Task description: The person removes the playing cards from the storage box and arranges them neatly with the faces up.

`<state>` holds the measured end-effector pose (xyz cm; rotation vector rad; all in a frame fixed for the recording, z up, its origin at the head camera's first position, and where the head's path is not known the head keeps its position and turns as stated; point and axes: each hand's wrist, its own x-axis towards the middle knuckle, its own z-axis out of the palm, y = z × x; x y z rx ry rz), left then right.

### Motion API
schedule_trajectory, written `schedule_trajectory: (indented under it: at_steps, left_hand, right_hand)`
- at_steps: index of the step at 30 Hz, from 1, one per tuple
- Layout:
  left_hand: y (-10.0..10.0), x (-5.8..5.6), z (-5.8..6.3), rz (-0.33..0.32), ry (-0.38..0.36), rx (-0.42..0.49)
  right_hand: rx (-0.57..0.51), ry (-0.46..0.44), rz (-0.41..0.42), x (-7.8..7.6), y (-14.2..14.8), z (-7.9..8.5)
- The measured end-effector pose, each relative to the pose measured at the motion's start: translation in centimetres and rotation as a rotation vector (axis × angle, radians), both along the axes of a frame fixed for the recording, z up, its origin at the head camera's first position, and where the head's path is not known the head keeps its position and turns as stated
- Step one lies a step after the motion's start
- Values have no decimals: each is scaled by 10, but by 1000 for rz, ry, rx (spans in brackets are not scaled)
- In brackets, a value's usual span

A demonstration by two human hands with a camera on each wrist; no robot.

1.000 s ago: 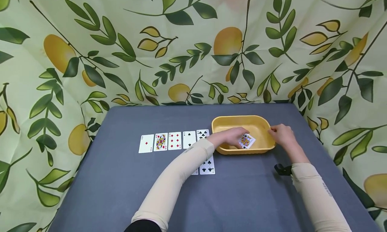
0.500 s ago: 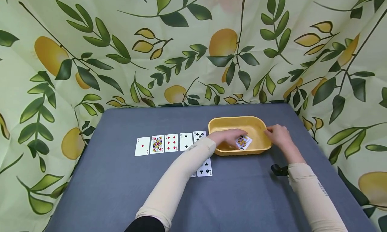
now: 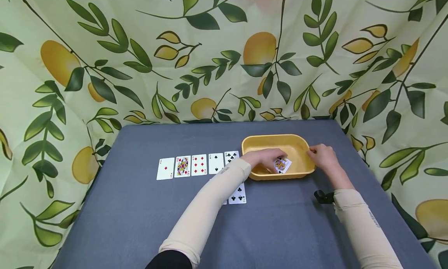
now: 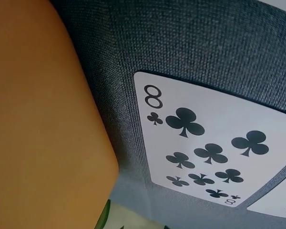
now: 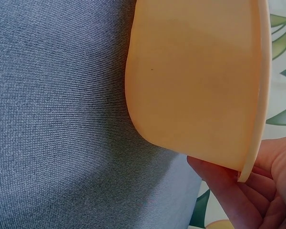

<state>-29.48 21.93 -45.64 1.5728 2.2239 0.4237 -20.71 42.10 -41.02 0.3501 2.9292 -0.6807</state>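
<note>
Little has changed: left grip (image 3: 267, 157) holds a face card (image 3: 283, 166), right grip (image 3: 323, 156) pinches the tray (image 3: 296, 154).

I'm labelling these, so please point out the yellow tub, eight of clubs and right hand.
Yellow tub (image 5: 195, 86): right wrist view, outer wall.
Eight of clubs (image 4: 207, 143): left wrist view, card's face.
Right hand (image 3: 323, 157): head view, back of hand.

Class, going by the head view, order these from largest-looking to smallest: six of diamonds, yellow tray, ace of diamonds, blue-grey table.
1. Blue-grey table
2. Yellow tray
3. Ace of diamonds and six of diamonds: they look about alike, so unranked.
</note>
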Motion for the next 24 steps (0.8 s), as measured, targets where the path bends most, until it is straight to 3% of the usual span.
schedule_trajectory:
  at_steps: [5, 11, 15, 20, 24]
  left_hand:
    - [-4, -2, -2, 23, 2, 35]
    - [-11, -7, 1, 108, -40, 101]
    - [-16, -8, 4, 143, -21, 128]
    - [-25, -6, 14, 176, -25, 172]
    - [-36, -4, 30, 208, -30, 209]
  right_hand:
    - [-1, 3, 5, 0, -2, -2]
    - [7, 35, 21, -1, 0, -3]
    - [11, 44, 38, -2, 1, -4]
    - [27, 55, 47, -2, 2, -4]
    - [38, 57, 52, -1, 2, -2]
